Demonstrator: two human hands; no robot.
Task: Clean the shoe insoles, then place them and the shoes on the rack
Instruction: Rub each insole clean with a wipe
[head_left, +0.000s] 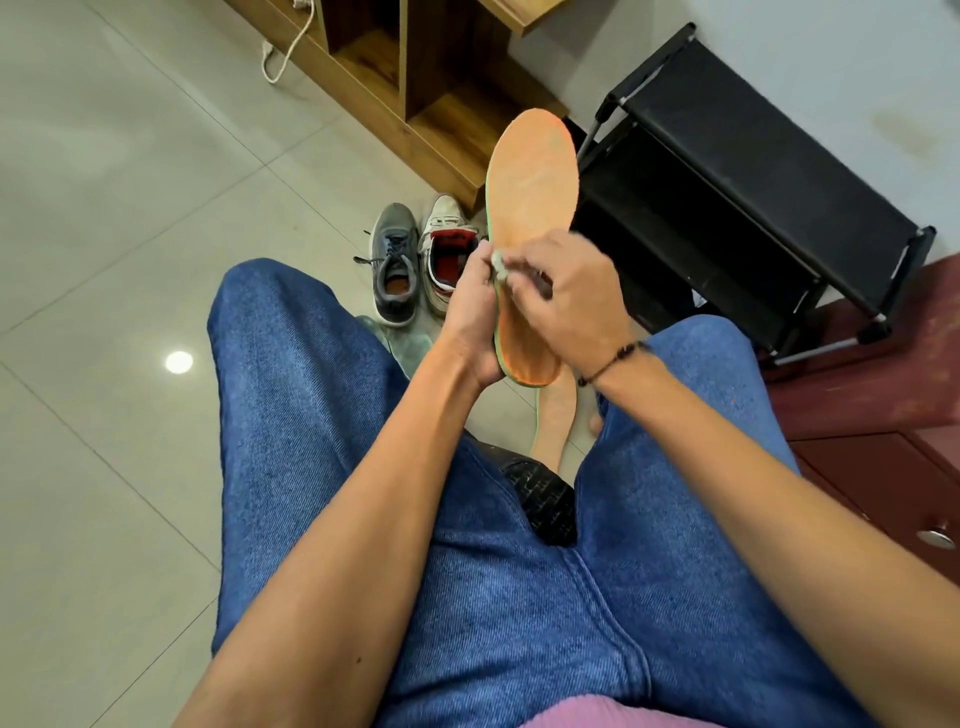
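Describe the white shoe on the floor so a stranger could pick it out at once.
Start at the black shoe rack against the wall, then look to the floor tiles left of it, at the foot of the wooden shelf unit. Two shoes stand there side by side. The white shoe is the one nearer the rack, with a red lining, while its neighbour, the grey shoe, has dark laces.
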